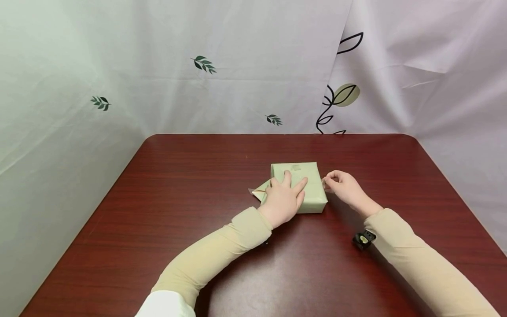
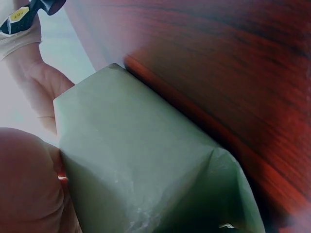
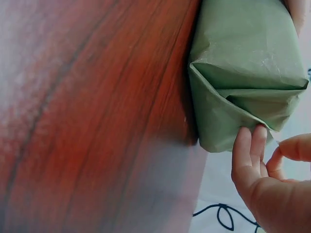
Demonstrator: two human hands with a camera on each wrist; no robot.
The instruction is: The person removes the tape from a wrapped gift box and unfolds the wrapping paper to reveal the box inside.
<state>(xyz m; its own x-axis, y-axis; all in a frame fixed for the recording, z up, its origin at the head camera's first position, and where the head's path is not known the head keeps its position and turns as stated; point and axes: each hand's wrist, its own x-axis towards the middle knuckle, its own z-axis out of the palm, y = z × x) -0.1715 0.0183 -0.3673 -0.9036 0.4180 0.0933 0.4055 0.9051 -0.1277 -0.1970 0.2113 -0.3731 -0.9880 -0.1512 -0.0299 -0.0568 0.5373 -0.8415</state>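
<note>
A box wrapped in pale green paper (image 1: 313, 187) lies on the table. Across its top my left hand (image 1: 282, 200) rests with the fingers spread, pressing it. At the box's right end my right hand (image 1: 343, 187) pinches a small see-through strip, which looks like clear tape (image 3: 274, 137), between thumb and forefinger. Two other fingertips of that hand touch the folded end flap (image 3: 223, 119). At the left end another paper flap (image 1: 260, 190) sticks out, unfolded, with a clear bit at its tip. In the left wrist view, the wrapped side (image 2: 131, 131) fills the middle.
The dark red wooden table (image 1: 178, 176) extends around the box. White cloth with leaf prints (image 1: 237, 66) hangs behind and at both sides. A black wrist camera (image 1: 363, 240) sits under the right sleeve.
</note>
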